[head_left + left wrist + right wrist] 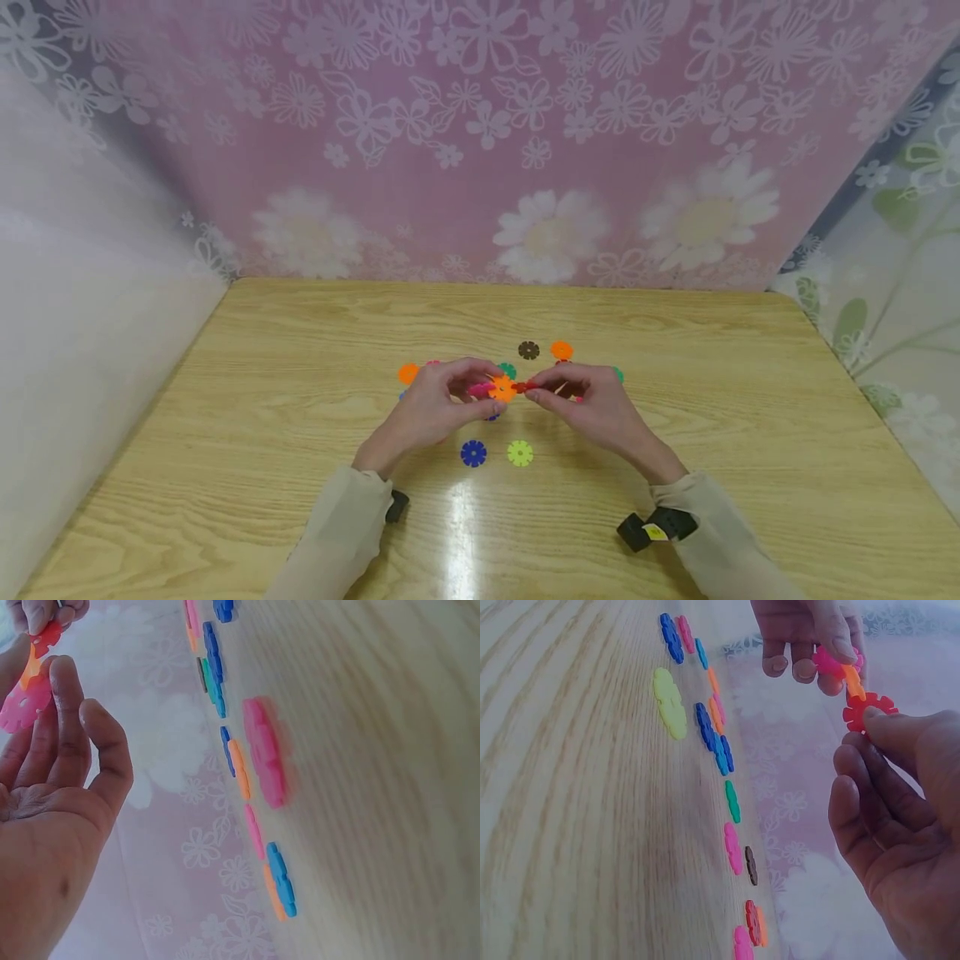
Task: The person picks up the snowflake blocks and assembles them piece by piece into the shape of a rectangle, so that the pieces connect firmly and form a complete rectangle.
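Above the table, my left hand point(427, 407) pinches a small chain of notched, flower-shaped plastic discs between thumb and fingers. It has a pink disc point(827, 661) and an orange disc point(502, 389) set crosswise to it. My right hand point(603, 408) pinches a red disc point(853, 714) between thumb and forefinger. The red disc's edge meets the orange disc between the two hands. In the right wrist view, the orange disc shows edge-on, linking pink and red. Fingertips hide parts of the pink and red discs.
Loose discs lie flat on the wooden table point(225, 467). Nearest are a dark blue disc point(473, 453) and a yellow-green disc point(520, 453). Farther back are a brown disc point(528, 350), an orange one beside it and a green disc point(507, 370). A floral curtain point(450, 208) hangs behind.
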`<state>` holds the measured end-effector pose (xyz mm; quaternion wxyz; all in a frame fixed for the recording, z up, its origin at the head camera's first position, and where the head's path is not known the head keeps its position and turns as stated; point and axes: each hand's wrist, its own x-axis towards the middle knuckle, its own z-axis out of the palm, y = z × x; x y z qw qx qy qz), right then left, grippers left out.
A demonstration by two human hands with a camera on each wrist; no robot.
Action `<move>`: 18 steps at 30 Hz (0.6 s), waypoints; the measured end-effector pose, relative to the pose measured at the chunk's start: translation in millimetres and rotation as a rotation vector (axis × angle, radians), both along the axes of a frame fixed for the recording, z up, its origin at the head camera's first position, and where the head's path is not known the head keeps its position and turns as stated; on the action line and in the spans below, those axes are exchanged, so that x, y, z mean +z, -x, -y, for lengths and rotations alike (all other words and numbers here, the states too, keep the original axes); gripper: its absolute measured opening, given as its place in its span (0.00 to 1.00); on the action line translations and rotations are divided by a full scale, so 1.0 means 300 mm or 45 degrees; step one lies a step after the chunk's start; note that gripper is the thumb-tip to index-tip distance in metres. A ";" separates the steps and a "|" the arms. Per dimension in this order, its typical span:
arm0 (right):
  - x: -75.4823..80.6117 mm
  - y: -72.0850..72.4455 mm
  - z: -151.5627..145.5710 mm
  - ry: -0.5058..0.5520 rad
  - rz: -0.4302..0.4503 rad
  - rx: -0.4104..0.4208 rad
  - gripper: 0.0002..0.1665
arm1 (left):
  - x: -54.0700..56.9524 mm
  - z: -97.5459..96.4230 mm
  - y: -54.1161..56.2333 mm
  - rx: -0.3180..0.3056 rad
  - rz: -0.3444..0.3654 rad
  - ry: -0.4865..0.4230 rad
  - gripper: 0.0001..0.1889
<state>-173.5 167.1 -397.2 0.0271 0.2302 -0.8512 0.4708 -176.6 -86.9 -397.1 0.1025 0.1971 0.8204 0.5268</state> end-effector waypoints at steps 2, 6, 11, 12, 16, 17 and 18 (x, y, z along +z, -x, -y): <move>0.002 -0.001 0.000 0.005 -0.016 0.011 0.06 | -0.001 0.000 0.000 0.003 -0.002 0.004 0.20; 0.001 0.000 0.001 0.013 -0.059 0.021 0.06 | -0.002 0.001 0.001 0.003 -0.016 0.012 0.21; -0.012 0.006 0.004 0.032 -0.136 0.009 0.06 | -0.002 -0.004 0.003 -0.004 -0.037 0.011 0.22; -0.014 0.006 0.005 0.039 -0.149 0.006 0.05 | -0.001 -0.006 0.003 -0.003 -0.038 0.006 0.22; -0.023 0.007 0.012 0.059 -0.176 -0.013 0.05 | -0.006 -0.013 0.005 -0.002 -0.026 -0.013 0.22; -0.026 0.007 0.014 0.063 -0.179 -0.019 0.05 | -0.007 -0.015 0.006 0.000 -0.020 -0.015 0.21; -0.028 0.008 0.016 0.065 -0.177 -0.027 0.05 | -0.008 -0.017 0.006 0.003 -0.014 -0.016 0.21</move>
